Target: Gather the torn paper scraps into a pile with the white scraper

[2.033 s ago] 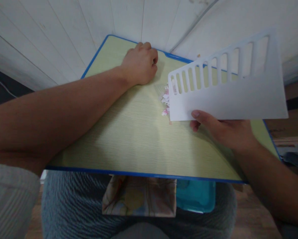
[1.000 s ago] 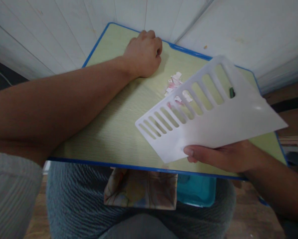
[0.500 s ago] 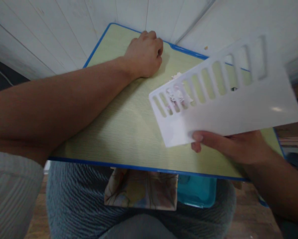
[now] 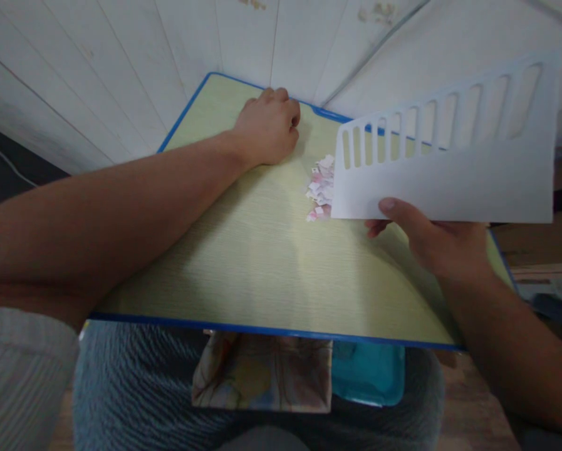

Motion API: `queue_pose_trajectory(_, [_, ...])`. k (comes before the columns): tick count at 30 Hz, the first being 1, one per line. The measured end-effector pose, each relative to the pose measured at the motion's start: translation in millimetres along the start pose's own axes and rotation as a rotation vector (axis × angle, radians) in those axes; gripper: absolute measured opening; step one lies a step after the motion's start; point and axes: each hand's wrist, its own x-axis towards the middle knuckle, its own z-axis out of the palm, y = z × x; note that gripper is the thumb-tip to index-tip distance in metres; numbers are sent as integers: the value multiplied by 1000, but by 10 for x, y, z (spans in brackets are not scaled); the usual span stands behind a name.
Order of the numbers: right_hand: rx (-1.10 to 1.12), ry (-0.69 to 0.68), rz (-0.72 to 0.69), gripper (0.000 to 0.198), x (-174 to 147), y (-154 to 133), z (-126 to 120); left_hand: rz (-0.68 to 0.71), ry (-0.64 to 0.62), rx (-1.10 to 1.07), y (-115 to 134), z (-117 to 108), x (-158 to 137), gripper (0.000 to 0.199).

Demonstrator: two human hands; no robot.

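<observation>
A white flat panel (image 4: 450, 181) with a row of long slots along its upper edge is gripped by my right hand (image 4: 431, 238), thumb on the face toward me and fingers behind. It is held tilted over the right part of the table. Its left end stands beside a small heap of torn white and pink paper scraps (image 4: 321, 185) and hides part of it. My left hand (image 4: 269, 125) rests on the table as a loose fist near the far edge, left of the scraps. No object shows in its curled fingers.
The pale yellow table (image 4: 243, 250) has a blue rim and stands against a white plank wall (image 4: 243, 37) with a cable (image 4: 379, 44). Below its near edge, a patterned fabric item (image 4: 266, 376) and a turquoise plastic container (image 4: 369, 376) sit at my lap.
My right hand has moved the panel right and turned it more level, uncovering much of the paper scraps. My left fist keeps its place on the table. The camera view has shifted slightly.
</observation>
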Motion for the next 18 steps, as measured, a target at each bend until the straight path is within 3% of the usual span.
queue_pose_trajectory(6, [-72, -119, -11, 38, -34, -35, -23, 8, 4, -6, -9, 6, 8, 36])
queue_pose_trajectory(18, [-146, -156, -14, 56, -22, -35, -11, 3, -9, -5, -1, -19, 6, 36])
